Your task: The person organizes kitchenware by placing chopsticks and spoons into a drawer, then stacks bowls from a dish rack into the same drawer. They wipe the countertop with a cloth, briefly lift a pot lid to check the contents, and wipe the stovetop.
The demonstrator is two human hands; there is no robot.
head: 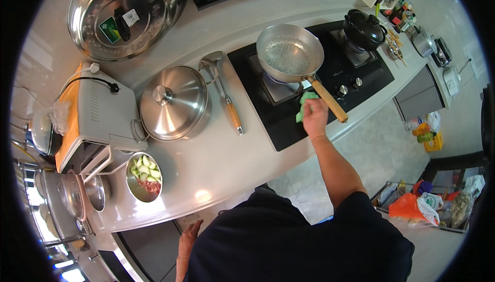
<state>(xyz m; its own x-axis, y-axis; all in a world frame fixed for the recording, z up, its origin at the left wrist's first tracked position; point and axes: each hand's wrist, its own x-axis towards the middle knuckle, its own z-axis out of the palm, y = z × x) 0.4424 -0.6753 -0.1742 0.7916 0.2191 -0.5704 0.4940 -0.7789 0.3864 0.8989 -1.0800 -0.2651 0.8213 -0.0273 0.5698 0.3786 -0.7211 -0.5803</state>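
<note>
My right hand [315,116] grips a crumpled green cloth [305,106] against the black glass gas hob [284,129], just left of the pan handle. Above it a metal saucepan [290,52] with a wooden handle [328,101] sits on the left burner. Clear liquid with small bubbles covers its bottom, and a bluish flame shows under the rim. Down at my left side, below the counter's front edge, my left hand [189,237] hangs with nothing seen in it.
A lidded steel pot [174,104] and a wooden-handled spatula [228,104] lie left of the hob. A steel bowl [145,195] holds cut green vegetable and minced meat. On the right burner stands a black lidded pot [363,30]. Bottles [404,15] crowd the far corner.
</note>
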